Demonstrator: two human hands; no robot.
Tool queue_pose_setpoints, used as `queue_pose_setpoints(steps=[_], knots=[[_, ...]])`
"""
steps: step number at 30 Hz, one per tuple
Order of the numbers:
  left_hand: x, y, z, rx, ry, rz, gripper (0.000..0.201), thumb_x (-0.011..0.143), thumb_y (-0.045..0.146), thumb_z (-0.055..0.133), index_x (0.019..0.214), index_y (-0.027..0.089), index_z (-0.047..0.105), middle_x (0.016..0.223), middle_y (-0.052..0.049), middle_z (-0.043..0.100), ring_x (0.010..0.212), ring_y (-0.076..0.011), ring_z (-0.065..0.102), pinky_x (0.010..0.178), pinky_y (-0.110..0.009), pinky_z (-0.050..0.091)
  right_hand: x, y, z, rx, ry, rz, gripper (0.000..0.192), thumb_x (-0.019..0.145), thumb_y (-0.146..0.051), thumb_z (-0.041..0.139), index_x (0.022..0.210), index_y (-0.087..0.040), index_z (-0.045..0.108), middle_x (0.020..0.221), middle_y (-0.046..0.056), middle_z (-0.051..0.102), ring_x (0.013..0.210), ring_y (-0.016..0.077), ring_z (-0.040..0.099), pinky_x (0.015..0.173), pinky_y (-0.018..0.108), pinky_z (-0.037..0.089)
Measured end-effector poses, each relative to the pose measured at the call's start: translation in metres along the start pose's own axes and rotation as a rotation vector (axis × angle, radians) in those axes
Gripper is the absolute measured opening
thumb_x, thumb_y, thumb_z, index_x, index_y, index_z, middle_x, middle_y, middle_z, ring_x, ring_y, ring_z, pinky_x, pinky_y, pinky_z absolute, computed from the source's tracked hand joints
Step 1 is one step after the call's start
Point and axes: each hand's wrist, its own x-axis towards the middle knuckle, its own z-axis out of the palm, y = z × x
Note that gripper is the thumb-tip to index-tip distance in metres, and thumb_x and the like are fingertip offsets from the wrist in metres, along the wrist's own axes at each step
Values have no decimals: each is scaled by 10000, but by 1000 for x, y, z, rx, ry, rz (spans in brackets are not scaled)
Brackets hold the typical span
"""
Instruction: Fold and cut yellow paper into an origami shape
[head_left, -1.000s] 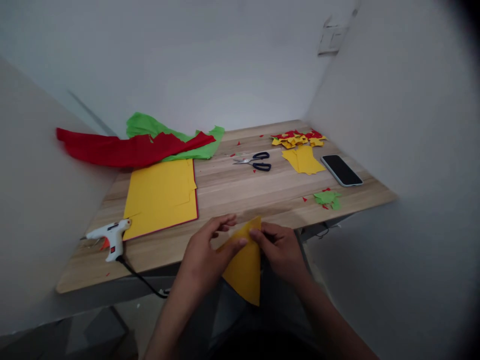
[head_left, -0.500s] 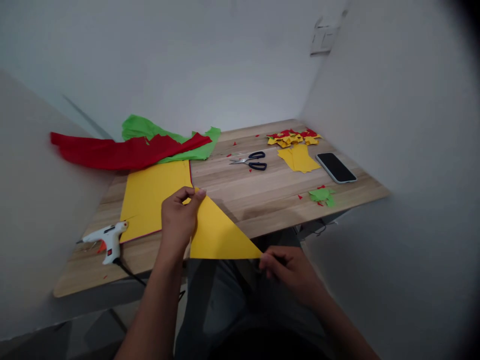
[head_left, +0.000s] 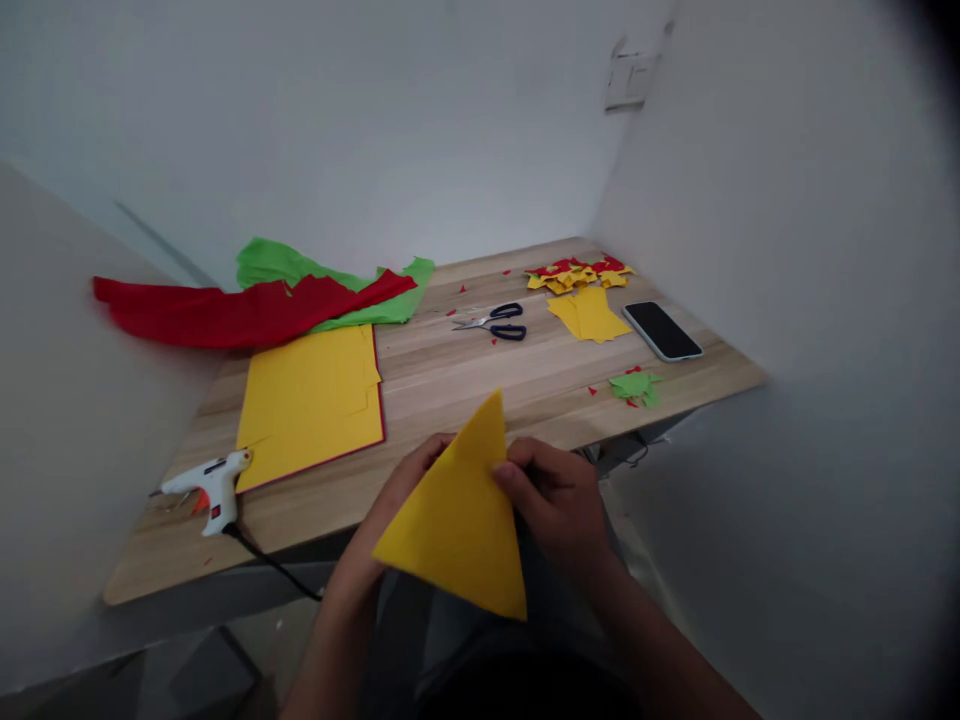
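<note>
We hold a yellow triangle (head_left: 457, 520) of paper in front of the near edge of the worktop (head_left: 450, 380), above our lap, so both sides stay free to handle. The right hand (head_left: 559, 500) pinches its right edge, thumb on the face, other fingers behind. The left hand (head_left: 390, 500) is mostly hidden behind the sheet; it seems to support the left edge, but we cannot tell how its fingers close. The scissors (head_left: 495, 321), the glue gun (head_left: 206, 487) and the yellow sheets (head_left: 307, 400) lie untouched, well apart from the hands.
</note>
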Motion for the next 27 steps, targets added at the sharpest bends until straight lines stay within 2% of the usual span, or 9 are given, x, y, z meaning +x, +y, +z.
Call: queue_pose_setpoints(steps=[5, 10, 14, 18, 21, 22, 24, 25, 27], knots=[[-39, 4, -13, -132, 52, 89, 554, 794, 705, 581, 982, 215, 759, 984, -96, 745, 922, -282, 677, 773, -361, 546, -1, -1, 2, 47, 58, 222, 268, 868, -316, 626, 636, -193, 574, 568, -44, 509, 543, 101, 432, 526, 229, 363], [-54, -1, -9, 169, 20, 29, 226, 731, 410, 784, 754, 194, 721, 731, -29, 697, 684, -185, 618, 596, -254, 477, -7, 1, 3, 122, 33, 278, 235, 863, -339, 627, 679, -194, 602, 622, -22, 565, 581, 115, 483, 552, 237, 396], [-53, -7, 0, 268, 16, -15, 296, 720, 450, 767, 644, 178, 680, 637, -25, 652, 616, -158, 565, 549, -236, 428, 2, 4, 1, 190, 67, 307, 277, 846, -379, 648, 650, -196, 582, 595, -36, 508, 547, 104, 447, 504, 224, 378], [-50, -11, 1, 211, -25, -109, 348, 697, 497, 772, 651, 170, 662, 642, -28, 650, 585, -146, 555, 524, -229, 407, 23, 10, -16, 196, 359, 248, 222, 865, -352, 655, 706, -199, 633, 603, -39, 510, 528, 99, 444, 486, 222, 373], [-45, -15, 0, 172, 90, -80, 373, 702, 494, 772, 609, 172, 608, 581, 5, 598, 532, -121, 508, 494, -214, 381, 23, 8, -24, 131, 567, 124, 184, 912, -321, 608, 765, -213, 635, 696, -23, 573, 530, 95, 465, 502, 231, 401], [-42, -16, 0, 158, 143, -51, 376, 710, 491, 768, 606, 175, 592, 567, 17, 580, 519, -116, 494, 486, -212, 378, 19, 5, -23, 79, 499, 88, 163, 921, -306, 596, 788, -221, 634, 741, -15, 594, 542, 98, 488, 517, 237, 425], [-38, -17, 2, 128, 197, 7, 345, 732, 473, 758, 653, 179, 597, 594, 23, 590, 541, -123, 508, 502, -215, 401, 5, 0, -16, -58, 159, 17, 70, 902, -260, 614, 931, -246, 676, 837, 12, 626, 683, 143, 589, 626, 272, 510], [-36, -17, 4, 112, 189, 32, 312, 749, 458, 751, 704, 180, 616, 645, 15, 620, 583, -135, 537, 532, -222, 426, -2, -1, -10, -137, -29, -28, 150, 872, -252, 653, 1018, -258, 688, 931, 39, 639, 816, 182, 626, 730, 316, 541], [-34, -16, 8, 77, 144, 85, 258, 798, 429, 718, 811, 183, 640, 770, -10, 671, 692, -160, 592, 612, -240, 469, -15, 2, 0, -234, -233, -73, 392, 817, -276, 734, 1200, -283, 650, 1113, 82, 619, 1045, 250, 607, 900, 403, 532]])
